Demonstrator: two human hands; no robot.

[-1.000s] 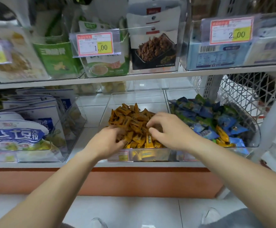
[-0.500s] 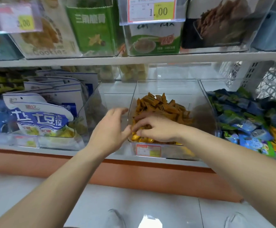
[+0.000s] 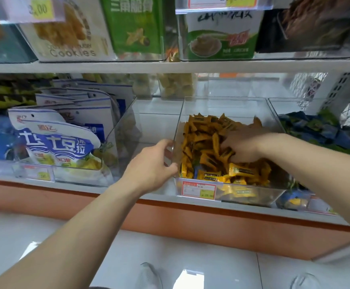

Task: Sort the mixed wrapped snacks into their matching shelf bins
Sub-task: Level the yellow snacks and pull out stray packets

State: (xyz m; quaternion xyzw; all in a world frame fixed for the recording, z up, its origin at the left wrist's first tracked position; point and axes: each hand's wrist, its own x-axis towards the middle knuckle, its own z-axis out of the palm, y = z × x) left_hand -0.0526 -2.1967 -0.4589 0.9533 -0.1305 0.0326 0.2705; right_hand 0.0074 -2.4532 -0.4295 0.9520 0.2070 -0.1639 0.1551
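Observation:
A clear bin (image 3: 251,196) on the lower shelf holds a heap of yellow wrapped snacks (image 3: 203,132). A bit of blue wrapper (image 3: 196,171) shows among them near the front. My right hand (image 3: 247,147) is inside the bin, its fingers curled down into the yellow snacks with the tips buried. My left hand (image 3: 151,165) holds the bin's front left corner, fingers against the left wall and thumb at the front. To the right a second clear bin carries blue and green wrapped snacks (image 3: 315,130).
White and blue pouches (image 3: 55,138) fill the bin on the left. The upper shelf (image 3: 170,66) overhangs with cookie and green boxes and price tags. An orange base board (image 3: 190,222) runs below the shelf edge; white floor tiles lie beneath.
The view has moved closer and tilted down. My left hand left the snack pile and now holds the bin's left corner. My right hand pushed deeper into the yellow snacks.

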